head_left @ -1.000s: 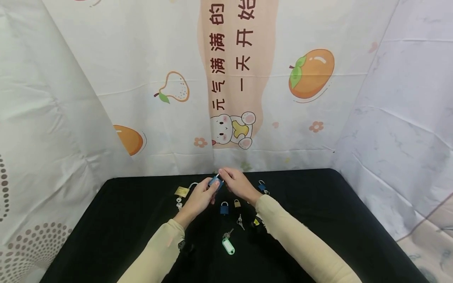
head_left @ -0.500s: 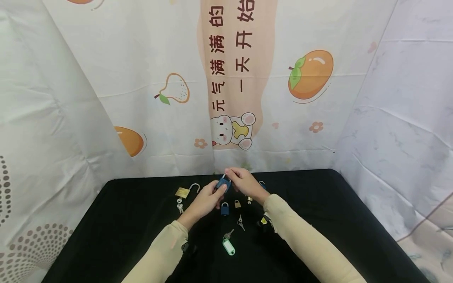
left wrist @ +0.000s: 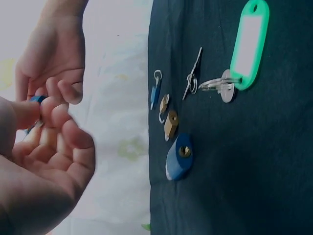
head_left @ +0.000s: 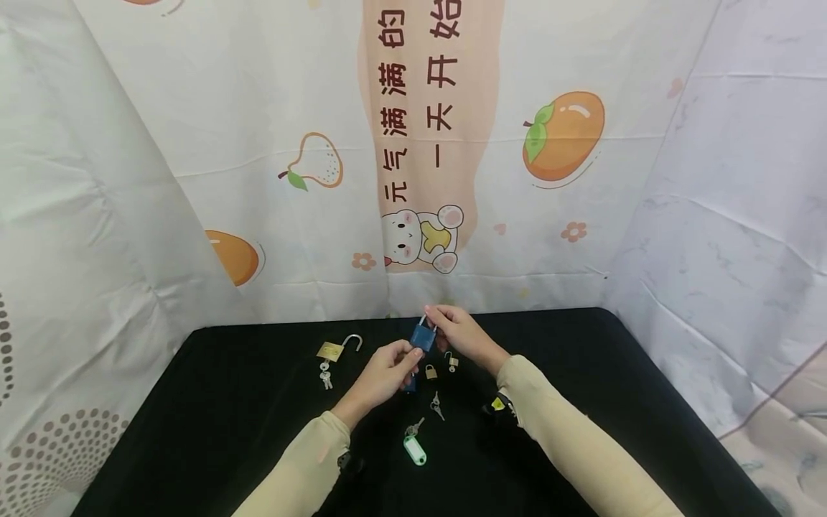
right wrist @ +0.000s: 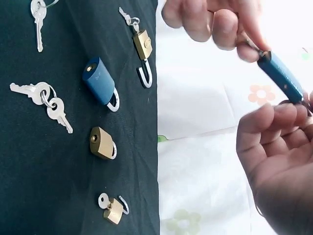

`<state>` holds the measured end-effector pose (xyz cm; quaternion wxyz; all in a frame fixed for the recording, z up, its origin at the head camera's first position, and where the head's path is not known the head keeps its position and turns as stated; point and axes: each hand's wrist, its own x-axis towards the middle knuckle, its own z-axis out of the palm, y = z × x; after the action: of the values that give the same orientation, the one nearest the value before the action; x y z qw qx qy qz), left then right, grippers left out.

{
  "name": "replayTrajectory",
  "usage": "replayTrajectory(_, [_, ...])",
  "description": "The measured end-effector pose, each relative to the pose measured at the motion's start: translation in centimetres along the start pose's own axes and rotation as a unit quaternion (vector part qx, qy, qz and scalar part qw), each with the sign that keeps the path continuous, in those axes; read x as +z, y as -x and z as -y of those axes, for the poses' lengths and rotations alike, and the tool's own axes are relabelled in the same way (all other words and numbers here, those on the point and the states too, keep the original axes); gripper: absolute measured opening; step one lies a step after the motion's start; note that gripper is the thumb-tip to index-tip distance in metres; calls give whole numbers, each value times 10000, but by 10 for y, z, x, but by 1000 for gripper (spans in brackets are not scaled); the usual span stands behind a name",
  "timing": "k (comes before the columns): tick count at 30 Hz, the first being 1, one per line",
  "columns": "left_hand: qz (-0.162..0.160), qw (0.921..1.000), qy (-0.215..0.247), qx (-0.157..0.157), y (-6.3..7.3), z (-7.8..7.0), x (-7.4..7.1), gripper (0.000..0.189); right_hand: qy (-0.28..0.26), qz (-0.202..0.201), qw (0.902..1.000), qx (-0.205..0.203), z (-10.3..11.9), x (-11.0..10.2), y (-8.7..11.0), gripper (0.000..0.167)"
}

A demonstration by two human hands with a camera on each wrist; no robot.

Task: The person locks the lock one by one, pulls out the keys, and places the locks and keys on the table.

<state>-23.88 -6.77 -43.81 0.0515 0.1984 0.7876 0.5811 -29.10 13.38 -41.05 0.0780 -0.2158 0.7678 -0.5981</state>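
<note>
A blue padlock [head_left: 423, 337] is held up between my two hands over the far part of the table. My left hand [head_left: 390, 370] grips it low on the body, with the thumb in front. At the top, my right hand [head_left: 460, 334] pinches the silver shackle. In the right wrist view a bit of metal, perhaps a key, shows between the left fingers at the body's end [right wrist: 264, 54]. A second blue padlock [right wrist: 99, 82] stands below on the cloth, partly hidden by my left hand in the head view.
On the black tablecloth [head_left: 213, 431] stand a small brass padlock [head_left: 431, 372], an unlatched one with a key [head_left: 453, 363], and a large unlatched brass padlock [head_left: 330, 351]. Another blue padlock [left wrist: 155, 93] lies farther right. Loose keys [head_left: 437, 407] and a green key tag [head_left: 415, 450] lie nearer.
Both hands have moved right with the blue padlock, which now stands more upright. My left hand now partly covers the blue padlock on the table; the small unlatched brass one has come into sight.
</note>
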Motion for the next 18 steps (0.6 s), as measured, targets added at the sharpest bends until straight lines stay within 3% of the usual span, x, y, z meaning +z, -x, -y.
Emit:
replayTrajectory(2, [-220,9996,139,122,-1,0,1,22,-109,-6,9999,18,-1,0,2,44])
replayTrajectory(9, [-659,9961,464,362,10,-37,-1,14,-540,38,9978,382,-11,1,10,44])
replayTrajectory(13, [-745,9952,461,429,9,-40,1,14,-553,66,9979,334,-13,4,12,45])
replayTrajectory(18, [-672,9958,394,489,9,-42,3,14,-473,-192,9986,145,-9,7,11,39])
